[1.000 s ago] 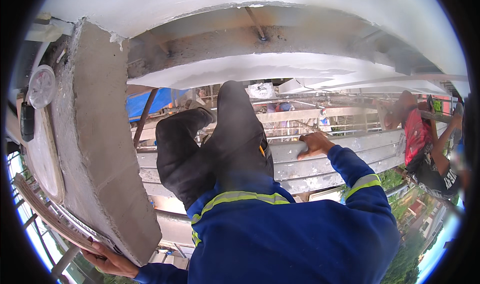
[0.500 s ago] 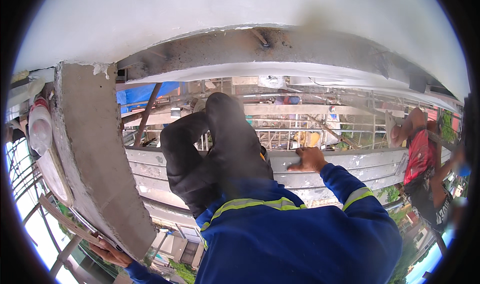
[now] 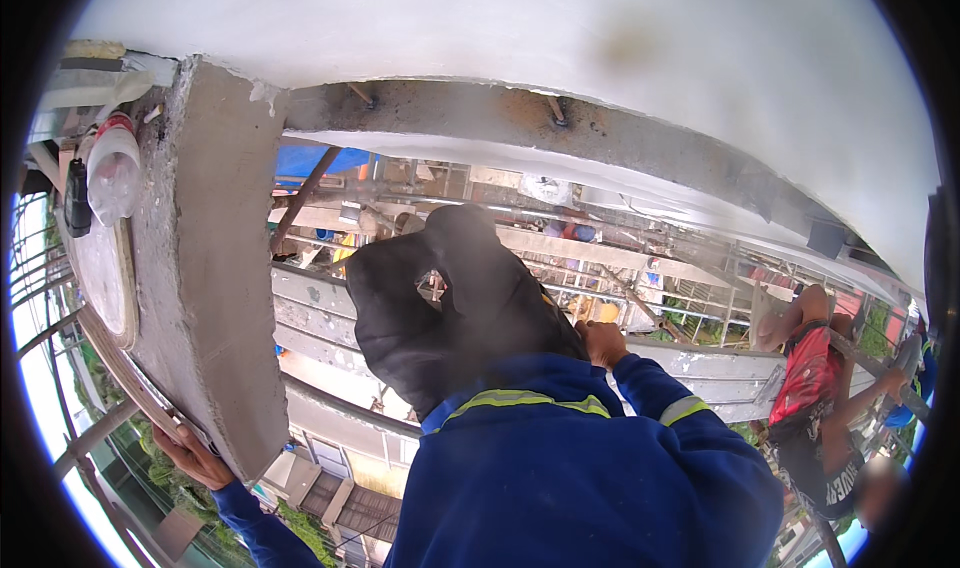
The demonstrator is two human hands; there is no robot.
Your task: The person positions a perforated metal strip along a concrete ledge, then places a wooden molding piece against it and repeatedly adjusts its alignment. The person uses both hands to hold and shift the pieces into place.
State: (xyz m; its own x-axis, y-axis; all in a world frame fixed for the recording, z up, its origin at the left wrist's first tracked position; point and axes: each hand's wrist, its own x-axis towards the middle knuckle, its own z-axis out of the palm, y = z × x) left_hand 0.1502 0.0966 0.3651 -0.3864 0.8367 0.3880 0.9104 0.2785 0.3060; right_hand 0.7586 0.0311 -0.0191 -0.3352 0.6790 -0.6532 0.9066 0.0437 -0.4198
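Observation:
My left hand (image 3: 190, 458) reaches to the lower left, fingers stretched out against a long curved board (image 3: 125, 368) beside the concrete pillar (image 3: 225, 268). My right hand (image 3: 602, 344) is drawn in next to my thigh, above the grey ledge (image 3: 690, 370). Its fingers look curled together, and whatever they hold, if anything, is hidden. My dark trousered knees (image 3: 440, 298) are bent in front of me, over the ledge. On the pillar's left side lie a clear plastic bottle (image 3: 113, 176) and a black object (image 3: 77, 198), its kind unclear.
A grey beam (image 3: 450, 113) runs beneath a white wall (image 3: 450, 28). Wooden poles and scaffold bars (image 3: 640, 298) cross the open drop beyond my knees. At the right a co-worker in red and black clothes (image 3: 805, 378) sits by the poles. Roofs (image 3: 345, 503) show far below.
The view has swung, so the pillar and bottle sit further right. My right hand has moved from lying spread on the ledge to beside my thigh. My left hand stays by the board.

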